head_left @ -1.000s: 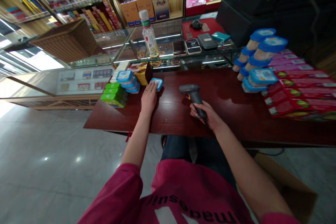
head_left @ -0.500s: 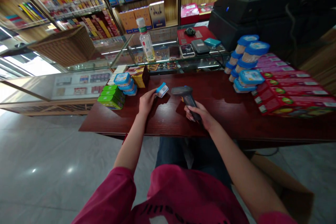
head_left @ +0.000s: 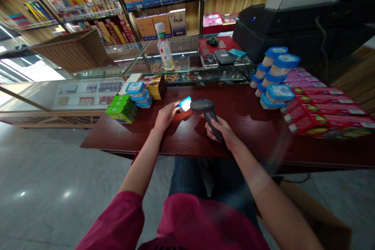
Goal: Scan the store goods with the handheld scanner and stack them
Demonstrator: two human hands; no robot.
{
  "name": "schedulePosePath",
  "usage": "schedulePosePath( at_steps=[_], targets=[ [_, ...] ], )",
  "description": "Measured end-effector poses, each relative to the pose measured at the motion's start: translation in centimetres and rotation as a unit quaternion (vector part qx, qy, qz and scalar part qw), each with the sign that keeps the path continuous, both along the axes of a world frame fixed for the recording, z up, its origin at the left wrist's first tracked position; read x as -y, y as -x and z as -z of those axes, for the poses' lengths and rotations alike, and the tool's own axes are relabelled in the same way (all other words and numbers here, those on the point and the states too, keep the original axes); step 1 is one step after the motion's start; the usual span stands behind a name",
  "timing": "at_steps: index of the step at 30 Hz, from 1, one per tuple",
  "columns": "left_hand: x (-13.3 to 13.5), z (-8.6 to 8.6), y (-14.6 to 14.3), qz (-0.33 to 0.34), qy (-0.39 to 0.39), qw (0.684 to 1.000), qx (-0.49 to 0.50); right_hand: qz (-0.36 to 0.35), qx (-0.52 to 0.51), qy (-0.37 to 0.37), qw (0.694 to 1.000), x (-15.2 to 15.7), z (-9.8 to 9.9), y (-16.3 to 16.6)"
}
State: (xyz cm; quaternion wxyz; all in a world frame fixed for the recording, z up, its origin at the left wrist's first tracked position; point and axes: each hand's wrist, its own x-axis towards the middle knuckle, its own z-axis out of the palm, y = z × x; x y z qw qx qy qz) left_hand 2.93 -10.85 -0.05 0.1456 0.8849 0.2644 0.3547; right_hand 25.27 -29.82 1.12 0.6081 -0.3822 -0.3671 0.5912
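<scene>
My left hand (head_left: 166,117) is closed on a small blue-and-white box (head_left: 184,104), held just above the dark red-brown counter (head_left: 187,136). Bright light falls on the box's white face and washes out its print. In my right hand (head_left: 221,131) is a black barcode scanner (head_left: 205,108), gripped by its handle with the head turned left toward the box. Scanner head and box are close together. Left of my left hand stand green boxes (head_left: 121,109) and a stack of blue-lidded tubs (head_left: 139,93).
Right of the scanner are more blue-lidded tubs (head_left: 279,93) and rows of red boxes (head_left: 325,113). Behind the counter, a glass case (head_left: 181,47) carries a bottle (head_left: 165,52), phones (head_left: 210,61) and a mouse (head_left: 213,41). Brown-and-yellow boxes (head_left: 155,86) stand at the back left.
The small box has come closer to the scanner head and tilted. Its white face, earlier showing printed marks, is now brightly lit. The camera view has shifted slightly.
</scene>
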Motion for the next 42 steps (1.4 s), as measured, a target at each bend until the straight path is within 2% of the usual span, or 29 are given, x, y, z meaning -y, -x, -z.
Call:
schedulePosePath(
  at_steps=[3, 6, 11, 15, 18, 22, 27, 31, 35, 38, 42],
  targets=[
    [-0.1, 0.2, -0.1, -0.02, 0.011, 1.0, -0.015, 0.002, 0.006, 0.0, 1.0, 0.1, -0.1, -0.1],
    [0.1, 0.0, 0.0, -0.005, -0.002, 1.0, -0.008, 0.022, 0.003, -0.009, 1.0, 0.1, -0.1, 0.2],
    [0.6, -0.6, -0.2, 0.016, -0.046, 0.999, -0.008, 0.145, -0.011, -0.019, 0.989, 1.2, 0.0, 0.1],
    [1.0, -1.0, -2.0, 0.032, -0.093, 0.995, -0.006, 0.227, 0.009, 0.004, 0.974, 4.2, -0.4, -2.4],
    [2.2, -2.2, -5.4, 0.045, -0.101, 0.994, 0.011, 0.285, 0.036, 0.024, 0.958, 7.3, -0.8, -5.3],
    [5.1, -5.1, -12.7, 0.079, -0.1, 0.991, 0.051, 0.349, 0.059, 0.026, 0.935, 10.6, -0.7, -8.3],
    [8.7, -8.8, -24.1, 0.135, -0.156, 0.978, 0.025, 0.438, 0.091, 0.009, 0.894, 12.3, 0.7, -8.8],
    [10.6, -10.0, -31.4, 0.163, -0.205, 0.964, -0.051, 0.478, 0.09, -0.008, 0.874, 12.4, 1.7, -8.4],
    [12.1, -10.0, -34.8, 0.156, -0.226, 0.951, -0.14, 0.482, 0.078, -0.008, 0.873, 12.4, 1.9, -8.5],
    [13.0, -9.9, -35.6, 0.161, -0.236, 0.943, -0.172, 0.492, 0.063, -0.009, 0.868, 12.3, 1.7, -8.5],
    [13.1, -9.9, -36.2, 0.18, -0.223, 0.945, -0.16, 0.504, 0.046, -0.009, 0.863, 12.1, 1.1, -8.6]
  ],
)
